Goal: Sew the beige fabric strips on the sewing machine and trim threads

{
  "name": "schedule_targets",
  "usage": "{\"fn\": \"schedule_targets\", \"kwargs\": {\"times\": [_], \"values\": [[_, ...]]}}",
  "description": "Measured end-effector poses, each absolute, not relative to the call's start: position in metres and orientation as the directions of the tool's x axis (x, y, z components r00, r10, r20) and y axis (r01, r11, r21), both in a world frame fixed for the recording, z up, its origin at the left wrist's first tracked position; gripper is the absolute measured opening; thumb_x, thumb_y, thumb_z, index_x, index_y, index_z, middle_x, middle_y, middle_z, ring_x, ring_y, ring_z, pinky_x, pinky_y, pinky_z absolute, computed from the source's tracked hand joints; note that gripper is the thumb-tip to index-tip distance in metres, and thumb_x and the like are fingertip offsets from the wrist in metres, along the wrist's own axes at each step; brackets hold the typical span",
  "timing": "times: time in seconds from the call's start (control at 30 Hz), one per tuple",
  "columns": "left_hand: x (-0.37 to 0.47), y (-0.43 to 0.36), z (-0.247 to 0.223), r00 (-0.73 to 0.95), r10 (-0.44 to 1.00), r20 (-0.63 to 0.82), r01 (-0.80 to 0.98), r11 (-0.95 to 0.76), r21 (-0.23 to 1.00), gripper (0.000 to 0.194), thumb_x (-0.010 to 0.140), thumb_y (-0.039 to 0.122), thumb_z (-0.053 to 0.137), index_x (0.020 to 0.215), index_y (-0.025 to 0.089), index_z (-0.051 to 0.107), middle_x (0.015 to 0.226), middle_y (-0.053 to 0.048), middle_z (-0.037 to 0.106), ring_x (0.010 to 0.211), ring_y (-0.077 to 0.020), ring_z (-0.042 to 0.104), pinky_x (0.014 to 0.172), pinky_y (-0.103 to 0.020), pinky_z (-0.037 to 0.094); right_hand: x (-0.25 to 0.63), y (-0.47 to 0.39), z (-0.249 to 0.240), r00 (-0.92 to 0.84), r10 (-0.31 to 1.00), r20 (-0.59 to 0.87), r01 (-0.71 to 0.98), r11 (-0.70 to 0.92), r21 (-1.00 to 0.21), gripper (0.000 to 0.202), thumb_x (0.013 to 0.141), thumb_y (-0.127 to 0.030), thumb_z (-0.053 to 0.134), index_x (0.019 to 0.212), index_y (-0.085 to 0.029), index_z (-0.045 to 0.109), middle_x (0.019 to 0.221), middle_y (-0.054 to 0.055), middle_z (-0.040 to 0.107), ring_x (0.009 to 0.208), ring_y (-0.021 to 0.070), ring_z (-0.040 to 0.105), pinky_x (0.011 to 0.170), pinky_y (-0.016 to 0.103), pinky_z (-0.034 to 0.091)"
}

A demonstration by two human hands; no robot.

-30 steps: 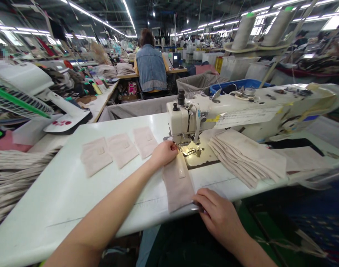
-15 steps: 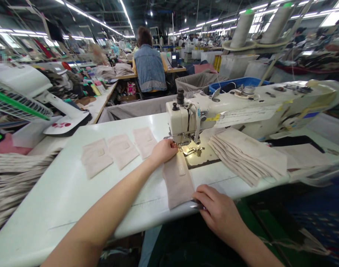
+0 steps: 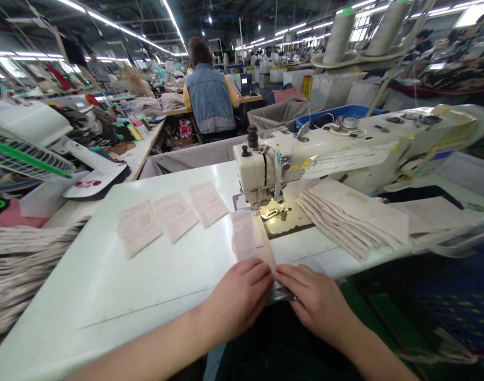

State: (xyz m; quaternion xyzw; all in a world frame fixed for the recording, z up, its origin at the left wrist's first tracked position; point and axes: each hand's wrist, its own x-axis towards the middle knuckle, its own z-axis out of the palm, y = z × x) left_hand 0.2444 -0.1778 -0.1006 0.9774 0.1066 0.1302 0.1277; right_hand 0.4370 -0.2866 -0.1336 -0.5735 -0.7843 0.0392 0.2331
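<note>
A beige fabric piece (image 3: 245,238) with a small tab lies on the table in front of the sewing machine (image 3: 257,174), its far end beside the lit presser foot (image 3: 270,212). My left hand (image 3: 244,293) is closed, pinching the near edge of this piece. Close against it, my right hand (image 3: 315,296) is closed round what looks like thread snips (image 3: 282,292), mostly hidden by the fingers. Its fingertips meet the fabric's near right corner. Three similar fabric pieces (image 3: 174,216) lie in a row to the left.
A stack of beige fabric (image 3: 353,217) sits right of the needle. A white fan (image 3: 35,137) and piled cloth strips (image 3: 23,270) stand at the left. Thread cones (image 3: 339,39) rise behind the machine. Ahead, a person in a denim vest (image 3: 210,100) sits facing away.
My left hand has moved from beside the presser foot to the fabric's near edge, next to my right hand. The right hand has stayed nearly in place. The view has shifted slightly.
</note>
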Motion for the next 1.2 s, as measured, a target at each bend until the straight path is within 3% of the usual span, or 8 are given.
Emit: {"fn": "schedule_targets", "kwargs": {"times": [0.13, 0.27, 0.63, 0.97, 1.1, 1.2], "values": [[0.234, -0.181, -0.110, 0.943, 0.205, 0.262, 0.163, -0.971, 0.175, 0.031, 0.096, 0.016, 0.045, 0.124, 0.013, 0.058, 0.118, -0.013, 0.067, 0.113, -0.0268, 0.061, 0.093, -0.041, 0.058, 0.438, -0.281, -0.134, -0.237, 0.921, 0.310, 0.877, 0.340, -0.339, 0.060, 0.069, -0.001, 0.049, 0.125, -0.016, 0.064, 0.124, 0.010, 0.070, 0.100, 0.0244, 0.066, 0.078, 0.037, 0.059], [0.236, -0.171, -0.110, 0.946, 0.166, 0.277, 0.139, -0.983, 0.116, 0.029, 0.100, 0.020, 0.044, 0.123, 0.011, 0.059, 0.114, -0.013, 0.068, 0.111, -0.0265, 0.063, 0.090, -0.040, 0.059, 0.438, -0.273, -0.132, -0.222, 0.925, 0.308, 0.876, 0.328, -0.353, 0.059, 0.069, 0.000, 0.050, 0.124, -0.018, 0.065, 0.125, 0.010, 0.069, 0.100, 0.0238, 0.066, 0.079, 0.036, 0.058], [0.243, -0.151, -0.108, 0.943, 0.182, 0.277, 0.152, -0.980, 0.126, 0.026, 0.101, 0.023, 0.044, 0.117, 0.013, 0.063, 0.110, -0.013, 0.068, 0.110, -0.0246, 0.063, 0.093, -0.040, 0.058, 0.443, -0.250, -0.128, -0.214, 0.933, 0.291, 0.878, 0.314, -0.361, 0.053, 0.073, 0.000, 0.054, 0.120, -0.022, 0.065, 0.127, 0.008, 0.068, 0.109, 0.0233, 0.063, 0.090, 0.037, 0.056], [0.249, -0.134, -0.105, 0.945, 0.183, 0.270, 0.151, -0.979, 0.134, 0.027, 0.101, 0.023, 0.044, 0.117, 0.013, 0.063, 0.109, -0.013, 0.069, 0.111, -0.0249, 0.063, 0.096, -0.041, 0.057, 0.445, -0.231, -0.126, -0.198, 0.934, 0.297, 0.901, 0.292, -0.320, 0.048, 0.075, -0.001, 0.055, 0.117, -0.022, 0.067, 0.126, 0.006, 0.069, 0.108, 0.0236, 0.065, 0.088, 0.036, 0.056], [0.249, -0.126, -0.104, 0.948, 0.182, 0.262, 0.148, -0.979, 0.143, 0.027, 0.100, 0.024, 0.046, 0.119, 0.014, 0.062, 0.113, -0.013, 0.068, 0.112, -0.0250, 0.063, 0.098, -0.041, 0.055, 0.455, -0.235, -0.113, -0.094, 0.912, 0.398, 0.914, 0.237, -0.328, 0.045, 0.076, 0.000, 0.052, 0.112, -0.021, 0.068, 0.120, 0.006, 0.071, 0.102, 0.0218, 0.068, 0.084, 0.033, 0.055], [0.249, -0.121, -0.103, 0.945, 0.185, 0.271, 0.146, -0.977, 0.156, 0.028, 0.100, 0.024, 0.046, 0.121, 0.015, 0.061, 0.116, -0.013, 0.067, 0.114, -0.0248, 0.062, 0.099, -0.040, 0.054, 0.476, -0.247, -0.096, 0.085, 0.836, 0.542, 0.948, 0.099, -0.302, 0.034, 0.085, -0.007, 0.051, 0.110, -0.022, 0.069, 0.116, 0.005, 0.072, 0.099, 0.0210, 0.069, 0.080, 0.031, 0.053]]}}
